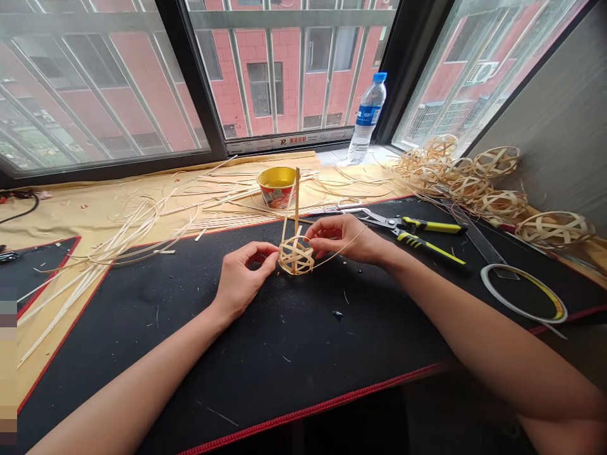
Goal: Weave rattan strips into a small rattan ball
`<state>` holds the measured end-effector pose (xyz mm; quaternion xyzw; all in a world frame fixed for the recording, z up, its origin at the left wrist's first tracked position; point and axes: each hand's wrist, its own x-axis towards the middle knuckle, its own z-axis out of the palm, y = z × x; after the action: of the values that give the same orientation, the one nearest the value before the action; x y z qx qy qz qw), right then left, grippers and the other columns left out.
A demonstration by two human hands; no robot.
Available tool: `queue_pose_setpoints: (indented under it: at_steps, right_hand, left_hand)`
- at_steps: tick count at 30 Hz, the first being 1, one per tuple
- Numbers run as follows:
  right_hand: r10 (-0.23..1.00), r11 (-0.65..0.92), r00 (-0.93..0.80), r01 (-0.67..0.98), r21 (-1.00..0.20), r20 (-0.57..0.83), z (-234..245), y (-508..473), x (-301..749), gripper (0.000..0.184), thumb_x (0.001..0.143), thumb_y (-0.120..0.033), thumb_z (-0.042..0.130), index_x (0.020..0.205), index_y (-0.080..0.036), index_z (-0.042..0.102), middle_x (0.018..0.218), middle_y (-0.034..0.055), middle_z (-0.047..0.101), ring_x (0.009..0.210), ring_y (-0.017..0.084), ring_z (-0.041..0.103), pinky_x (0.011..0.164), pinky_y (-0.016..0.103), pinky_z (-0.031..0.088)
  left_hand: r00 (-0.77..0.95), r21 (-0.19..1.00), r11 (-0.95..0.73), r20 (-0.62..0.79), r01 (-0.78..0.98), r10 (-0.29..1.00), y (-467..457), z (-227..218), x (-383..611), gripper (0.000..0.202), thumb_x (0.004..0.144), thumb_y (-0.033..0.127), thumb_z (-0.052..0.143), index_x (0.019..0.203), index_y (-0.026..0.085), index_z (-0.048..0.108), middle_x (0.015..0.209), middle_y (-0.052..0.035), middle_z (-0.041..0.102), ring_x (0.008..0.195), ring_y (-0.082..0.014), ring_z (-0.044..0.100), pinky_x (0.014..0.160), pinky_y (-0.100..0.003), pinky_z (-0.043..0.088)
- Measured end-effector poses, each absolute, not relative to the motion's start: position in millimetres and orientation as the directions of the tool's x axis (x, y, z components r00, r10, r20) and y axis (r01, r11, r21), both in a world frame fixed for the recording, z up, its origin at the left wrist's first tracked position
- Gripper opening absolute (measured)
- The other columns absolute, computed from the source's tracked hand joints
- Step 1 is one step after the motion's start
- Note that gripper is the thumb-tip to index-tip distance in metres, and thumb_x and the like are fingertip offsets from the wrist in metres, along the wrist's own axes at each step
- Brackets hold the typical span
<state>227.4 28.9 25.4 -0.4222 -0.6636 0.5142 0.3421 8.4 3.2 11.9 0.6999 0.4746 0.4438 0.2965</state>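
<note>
While your left hand (244,278) and right hand (344,239) pinch a woven bamboo ball (296,256), fingers curled, shears (403,227) lie near.

We can make out Chinese characters and a small red logo on the white sticker strip (289,142) along the window's lower edge, though not surely enough to copy them. The water bottle (367,117) has a blue label (368,115) with what look like 5 linked rings; its lettering is too small for us.
</note>
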Motion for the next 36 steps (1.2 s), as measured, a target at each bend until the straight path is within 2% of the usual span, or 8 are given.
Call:
queue_pose_setpoints:
  at_steps: [12, 20, 29, 32, 36]
  right_hand:
    - [0.902, 0.182, -0.427, 0.24, -0.954, 0.065, 25.1, 28.2, 227.3, 0.016, 0.074, -0.028, 0.067, 0.08, -0.014, 0.061, 0.076, 0.0025, 0.064, 0.068, 0.012, 0.062, 0.065, 0.028, 0.055]
    - [0.9, 0.252, -0.41, 0.217, -0.943, 0.147, 19.0, 29.7, 224.2, 0.025, 0.075, -0.038, 0.067, 0.082, -0.014, 0.062, 0.074, 0.0017, 0.062, 0.064, 0.011, 0.059, 0.06, 0.026, 0.052]
    - [0.912, 0.323, -0.353, 0.304, -0.896, 0.209, 19.2, 25.4, 220.3, 0.024, 0.074, -0.037, 0.068, 0.076, -0.012, 0.067, 0.066, 0.0023, 0.064, 0.056, 0.01, 0.054, 0.053, 0.023, 0.043]
    - [0.913, 0.308, -0.357, 0.279, -0.91, 0.199, 19.8, 25.7, 220.3, 0.025, 0.073, -0.037, 0.069, 0.075, -0.012, 0.067, 0.066, 0.0022, 0.064, 0.056, 0.01, 0.054, 0.053, 0.023, 0.044]
    - [0.917, 0.204, -0.378, 0.179, -0.963, 0.124, 19.1, 29.3, 222.5, 0.03, 0.071, -0.04, 0.071, 0.085, -0.013, 0.067, 0.073, 0.0028, 0.066, 0.062, 0.011, 0.06, 0.06, 0.025, 0.05]
  left_hand:
    - [0.196, 0.808, -0.429, 0.382, 0.404, 0.903, 3.9, 10.9, 7.2, 0.008, 0.076, 0.023, 0.065, 0.08, 0.016, 0.069, 0.077, 0.0008, 0.072, 0.069, -0.0104, 0.064, 0.067, -0.017, 0.05]
    - [0.205, 0.763, -0.482, 0.437, 0.43, 0.876, 3.5, 7.4, 6.2, 0.008, 0.078, 0.022, 0.063, 0.081, 0.016, 0.067, 0.078, 0.001, 0.07, 0.069, -0.0102, 0.062, 0.069, -0.019, 0.049]
    - [0.205, 0.757, -0.468, 0.422, 0.456, 0.883, 2.4, 9.0, 6.4, 0.008, 0.077, 0.024, 0.062, 0.078, 0.016, 0.067, 0.074, 0.0005, 0.069, 0.067, -0.0117, 0.061, 0.066, -0.022, 0.048]
    - [0.202, 0.761, -0.461, 0.415, 0.456, 0.887, 1.7, 9.6, 6.4, 0.007, 0.076, 0.023, 0.063, 0.078, 0.016, 0.066, 0.074, 0.0007, 0.068, 0.067, -0.0116, 0.061, 0.067, -0.022, 0.048]
    - [0.187, 0.785, -0.434, 0.393, 0.442, 0.9, 1.7, 9.3, 6.8, 0.008, 0.076, 0.024, 0.063, 0.078, 0.016, 0.065, 0.076, 0.0004, 0.068, 0.067, -0.0111, 0.06, 0.067, -0.021, 0.048]
